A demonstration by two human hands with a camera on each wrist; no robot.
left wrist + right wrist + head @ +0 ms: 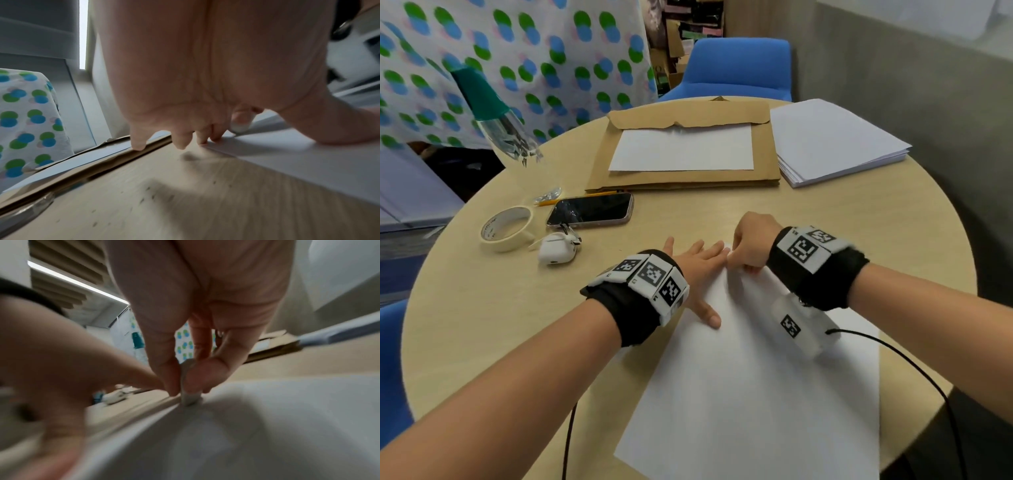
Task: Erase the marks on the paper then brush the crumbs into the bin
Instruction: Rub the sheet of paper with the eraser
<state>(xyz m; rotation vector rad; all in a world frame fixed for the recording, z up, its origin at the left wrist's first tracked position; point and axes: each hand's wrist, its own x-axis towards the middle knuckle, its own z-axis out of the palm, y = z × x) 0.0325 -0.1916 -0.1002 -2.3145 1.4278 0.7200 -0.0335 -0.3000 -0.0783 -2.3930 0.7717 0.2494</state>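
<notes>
Pinching a small white rubber eraser [190, 395], the right hand [751, 243] rubs the thin, flimsy white paper sheet [756, 394], which the spread left hand [697, 270] pins flat against creasing.

no legible text, wrist-band markers [804, 248] only patterned squares

Hands at the far corner of the paper [753, 370], other things ranged behind on the counter [482, 308].

The paper lies nearest the viewer; the left hand [697, 270] rests flat across its far left edge, the right hand [751, 241] just beside it at the corner, pinching an eraser [190, 396] onto the sheet. Left of the hands lie an earbud case [556, 251] and tape roll [506, 228], with a phone [590, 209] behind them. Farther back sits cardboard [685, 150] bearing a sheet [683, 149], a paper stack [835, 140] to its right.
</notes>
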